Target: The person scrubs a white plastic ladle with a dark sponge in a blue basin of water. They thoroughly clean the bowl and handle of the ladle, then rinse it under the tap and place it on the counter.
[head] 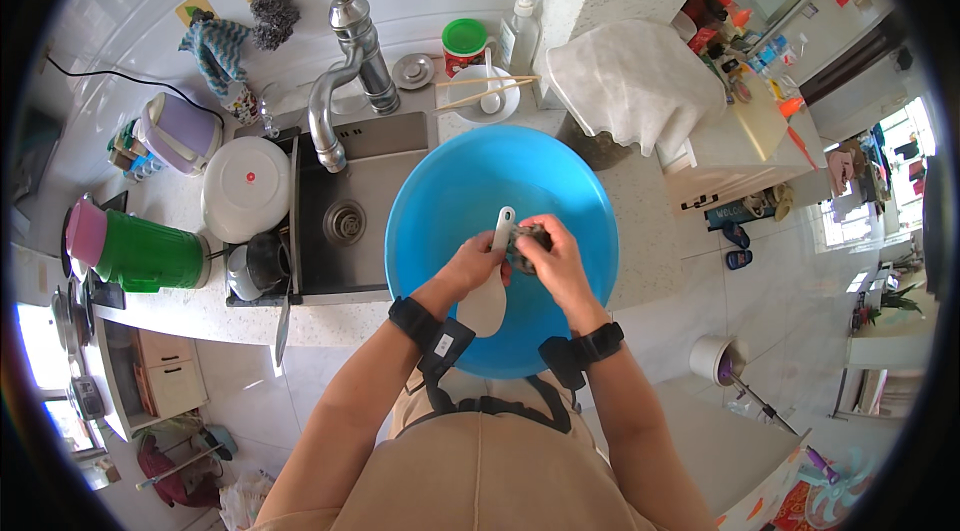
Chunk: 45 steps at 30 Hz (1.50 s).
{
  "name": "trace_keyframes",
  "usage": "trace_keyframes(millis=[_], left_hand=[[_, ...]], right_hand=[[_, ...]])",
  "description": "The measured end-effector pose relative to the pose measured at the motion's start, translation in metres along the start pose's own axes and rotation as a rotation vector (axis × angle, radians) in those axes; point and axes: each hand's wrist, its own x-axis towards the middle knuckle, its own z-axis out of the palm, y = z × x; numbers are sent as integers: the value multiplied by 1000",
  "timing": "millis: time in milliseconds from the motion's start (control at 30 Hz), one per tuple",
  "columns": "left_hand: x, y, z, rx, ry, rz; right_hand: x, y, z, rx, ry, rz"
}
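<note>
Over the large blue plastic basin (592, 291), my left hand (472, 261) grips a white rice paddle (482, 310) near its handle. The paddle's broad end points towards me and its holed handle end points away. Right beside it, my right hand (551, 250) has its fingers around a dark scouring pad (531, 261), partly hidden by the fingers and held close to the paddle's handle. The basin stands on the counter at the sink's right and juts over the front edge.
Left of the basin is a steel sink (352, 261) under a tall faucet (356, 66). A white bowl (465, 111) with chopsticks and a spoon stands behind the basin. A cloth-covered thing (630, 81) is at the right; an upturned white plate (246, 190) lies left of the sink.
</note>
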Motion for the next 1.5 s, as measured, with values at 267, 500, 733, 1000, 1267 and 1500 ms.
trace_keyframes(millis=[267, 500, 733, 1000, 1267, 1500], left_hand=[[-3, -4, 14, 187, 62, 120], [-11, -2, 11, 131, 106, 134], [-9, -9, 9, -121, 45, 270], [-10, -8, 14, -176, -12, 330], [-10, -10, 16, -133, 17, 360], [-11, -10, 16, -126, 7, 327]], right_hand=[[15, 17, 16, -614, 108, -286], [23, 41, -6, -866, 274, -188], [14, 15, 7, 80, -17, 31], [16, 3, 13, 346, 17, 229], [17, 2, 14, 363, 47, 239], [19, 4, 11, 380, 31, 251]])
